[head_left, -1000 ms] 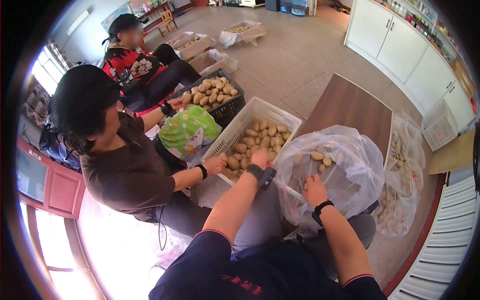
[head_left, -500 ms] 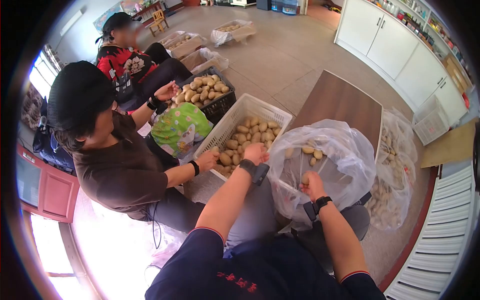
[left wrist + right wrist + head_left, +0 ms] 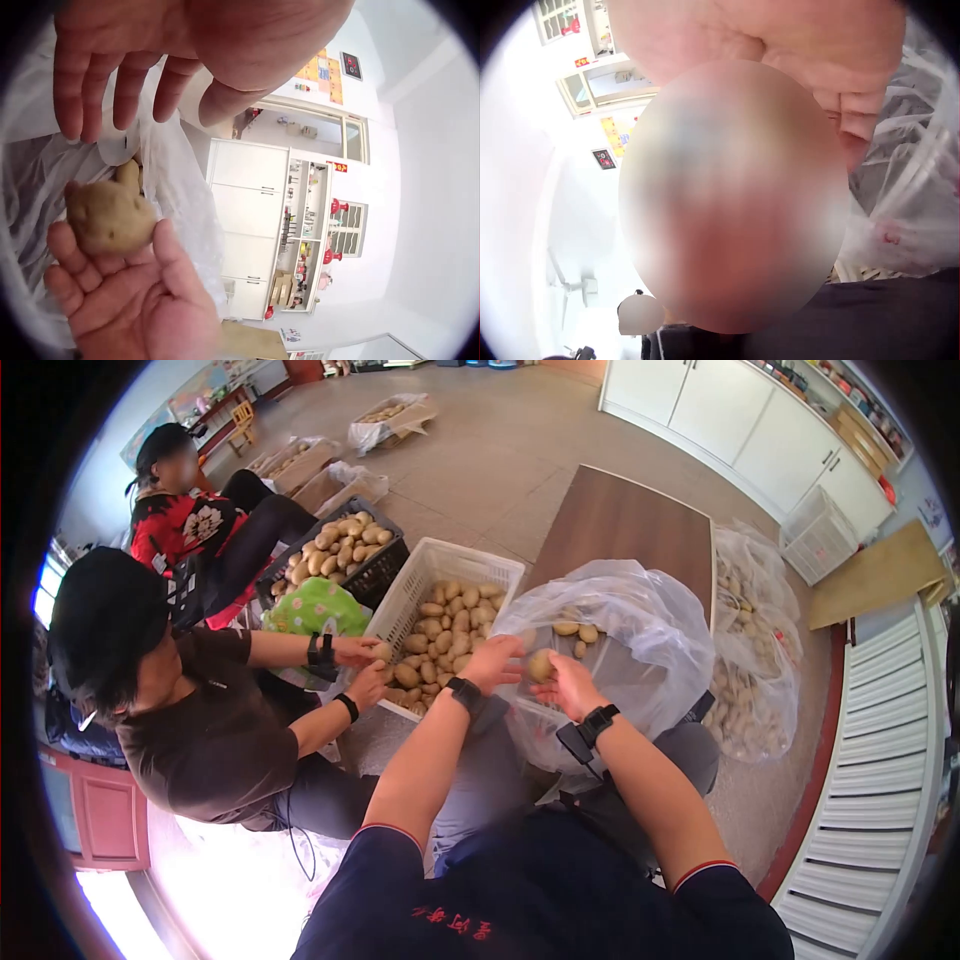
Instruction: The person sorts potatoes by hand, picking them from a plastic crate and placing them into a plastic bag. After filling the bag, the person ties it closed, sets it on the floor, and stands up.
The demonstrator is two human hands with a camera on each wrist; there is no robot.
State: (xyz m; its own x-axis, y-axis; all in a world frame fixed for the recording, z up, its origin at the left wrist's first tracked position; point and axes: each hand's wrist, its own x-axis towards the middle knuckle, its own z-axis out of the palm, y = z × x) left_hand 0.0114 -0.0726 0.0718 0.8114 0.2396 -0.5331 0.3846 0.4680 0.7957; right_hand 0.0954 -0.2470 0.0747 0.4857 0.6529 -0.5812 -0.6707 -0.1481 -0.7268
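In the head view my left hand [image 3: 492, 664] is over the near right corner of the white crate [image 3: 472, 563], holding nothing; its fingers look relaxed in the left wrist view. Facing it, my right hand [image 3: 570, 688] grips a potato [image 3: 541, 665] above the near left edge of the plastic-lined container [image 3: 655, 585]. The left wrist view shows that potato [image 3: 111, 217] between the fingers and thumb of the right hand [image 3: 142, 300], below the left hand [image 3: 202, 45]. Potatoes [image 3: 445, 630] fill much of the crate. A large blur hides the middle of the right wrist view.
Beyond the container stands a brown-topped table [image 3: 625, 525]. A person in brown [image 3: 210, 740] reaches over the crate's left side. Behind is a black crate [image 3: 385, 570] of potatoes; clear bags [image 3: 755, 660] of potatoes lie at the right.
My right hand has lifted the potato up and left out of the container's interior. My left hand has come away from the crate's potatoes, its fingers extended toward the right hand. The head view has shifted.
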